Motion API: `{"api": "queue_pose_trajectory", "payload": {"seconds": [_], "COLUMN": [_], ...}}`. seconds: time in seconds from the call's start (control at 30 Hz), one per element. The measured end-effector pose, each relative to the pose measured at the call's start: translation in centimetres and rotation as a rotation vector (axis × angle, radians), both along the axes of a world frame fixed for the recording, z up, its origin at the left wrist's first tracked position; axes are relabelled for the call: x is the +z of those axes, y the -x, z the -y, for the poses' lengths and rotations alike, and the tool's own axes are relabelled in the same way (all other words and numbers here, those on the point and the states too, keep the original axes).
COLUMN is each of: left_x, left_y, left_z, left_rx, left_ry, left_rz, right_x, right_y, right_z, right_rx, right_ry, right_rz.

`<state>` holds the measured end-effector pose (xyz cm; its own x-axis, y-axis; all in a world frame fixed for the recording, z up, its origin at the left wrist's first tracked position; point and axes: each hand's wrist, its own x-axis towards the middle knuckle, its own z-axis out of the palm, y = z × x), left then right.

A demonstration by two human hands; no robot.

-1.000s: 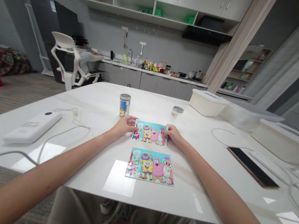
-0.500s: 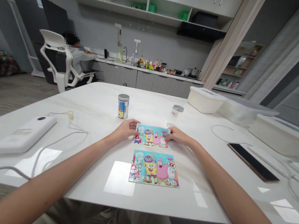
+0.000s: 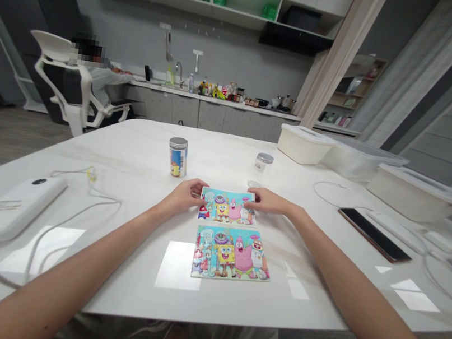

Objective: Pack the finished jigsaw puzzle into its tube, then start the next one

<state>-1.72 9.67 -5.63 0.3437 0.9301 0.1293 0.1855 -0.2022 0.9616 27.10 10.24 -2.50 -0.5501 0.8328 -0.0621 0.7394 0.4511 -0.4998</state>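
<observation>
Turquoise SpongeBob picture card [image 3: 227, 208], just beyond the matching SpongeBob panel [image 3: 232, 255], long axis left to right, nearly parallel to that panel's far edge. Gripped at opposite short ends by left hand [image 3: 185, 194] and right hand [image 3: 271, 202], neither nearer.

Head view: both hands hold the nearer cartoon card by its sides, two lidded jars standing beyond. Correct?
Wrong card. The head view shows the left hand and right hand holding the farther cartoon card by its sides; the nearer cartoon card lies untouched. The lidded printed jar and clear jar do stand beyond.
</observation>
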Motion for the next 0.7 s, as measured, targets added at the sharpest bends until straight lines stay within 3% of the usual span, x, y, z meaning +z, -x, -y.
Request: {"api": "queue_pose_trajectory", "payload": {"seconds": [0.17, 0.43, 0.7], "left_x": [0.4, 1.4, 1.8], "left_y": [-0.1, 0.0, 0.1], "left_z": [0.4, 1.6, 2.3], "left_rx": [-0.051, -0.048, -0.024], "left_ry": [-0.005, -0.206, -0.625], "left_rz": [-0.106, -0.335, -0.664], "right_x": [0.3, 0.4, 0.3], "right_y": [0.0, -0.2, -0.4], "right_z": [0.1, 0.1, -0.1], "right_rx": [0.009, 0.026, 0.036], "right_ry": [0.005, 0.043, 0.052], "right_rz": [0.040, 0.051, 0.053]}}
